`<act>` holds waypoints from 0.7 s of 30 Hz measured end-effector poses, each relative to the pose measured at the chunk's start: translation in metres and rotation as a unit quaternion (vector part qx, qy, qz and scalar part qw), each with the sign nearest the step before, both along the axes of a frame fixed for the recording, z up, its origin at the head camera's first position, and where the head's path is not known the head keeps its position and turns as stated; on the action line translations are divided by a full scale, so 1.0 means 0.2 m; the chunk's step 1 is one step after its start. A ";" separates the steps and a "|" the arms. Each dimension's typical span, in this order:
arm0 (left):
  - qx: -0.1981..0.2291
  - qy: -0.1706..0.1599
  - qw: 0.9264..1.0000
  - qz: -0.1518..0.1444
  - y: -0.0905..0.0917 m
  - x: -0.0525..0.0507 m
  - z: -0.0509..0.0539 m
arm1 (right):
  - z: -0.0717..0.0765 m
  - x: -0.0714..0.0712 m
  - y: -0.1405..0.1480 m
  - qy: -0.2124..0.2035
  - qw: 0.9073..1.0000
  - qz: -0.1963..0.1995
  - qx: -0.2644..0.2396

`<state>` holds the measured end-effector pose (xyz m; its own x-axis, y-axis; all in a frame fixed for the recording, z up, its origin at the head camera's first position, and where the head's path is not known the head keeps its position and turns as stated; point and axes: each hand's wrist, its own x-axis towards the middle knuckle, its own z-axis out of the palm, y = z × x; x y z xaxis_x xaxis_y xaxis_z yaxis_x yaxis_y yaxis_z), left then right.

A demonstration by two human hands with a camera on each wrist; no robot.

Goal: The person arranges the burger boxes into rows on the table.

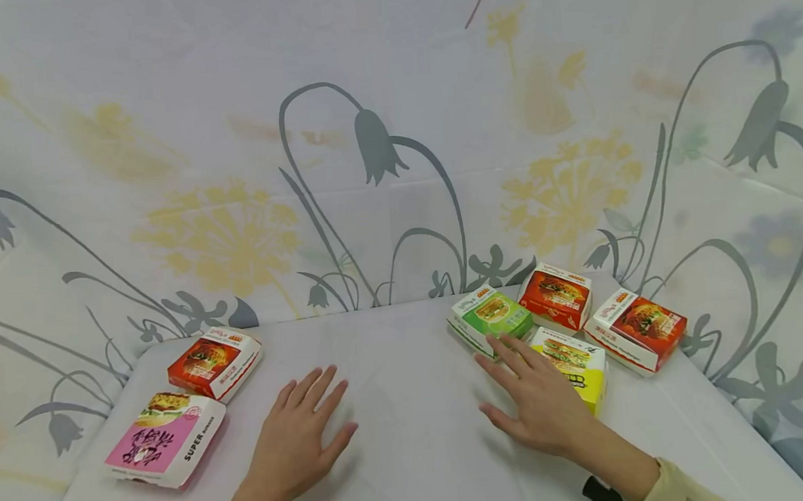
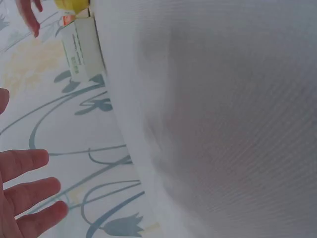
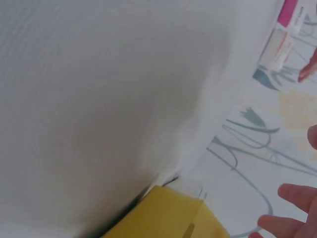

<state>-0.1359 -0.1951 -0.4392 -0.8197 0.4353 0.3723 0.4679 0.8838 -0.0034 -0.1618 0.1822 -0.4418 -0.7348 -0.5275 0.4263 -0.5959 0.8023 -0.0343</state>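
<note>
In the head view my left hand (image 1: 296,441) is held over the white table, fingers spread, holding nothing; the red box (image 1: 215,362) and the pink box (image 1: 166,439) lie to its left. My right hand (image 1: 542,402), also spread and empty, is beside the yellow box (image 1: 574,366), partly covering it, with its fingertips near the green box (image 1: 490,318). Whether they touch cannot be told. Two more red boxes (image 1: 556,295) (image 1: 637,329) lie beyond and to the right. The right wrist view has the yellow box (image 3: 168,218) close below, with right fingers (image 3: 282,225) apart from it.
A white cloth covers the table (image 1: 397,417). Behind it hangs a pale curtain (image 1: 399,205) printed with grey and yellow flowers. The left wrist view includes the green box's pale side (image 2: 83,49) near the table's edge.
</note>
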 end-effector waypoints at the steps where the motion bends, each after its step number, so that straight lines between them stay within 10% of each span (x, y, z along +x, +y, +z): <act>1: 0.013 -0.004 1.000 0.001 0.00 0.00 0.00 | 0.00 0.00 0.00 -0.013 1.000 -0.002 -0.007; 13: 0.180 -0.106 0.976 0.054 -0.07 -0.04 0.06 | 0.02 0.01 -0.06 -0.126 0.985 -0.019 -0.121; 21: 0.260 -0.127 0.953 0.085 -0.20 -0.10 0.14 | 0.04 0.00 -0.12 -0.240 0.938 0.013 -0.248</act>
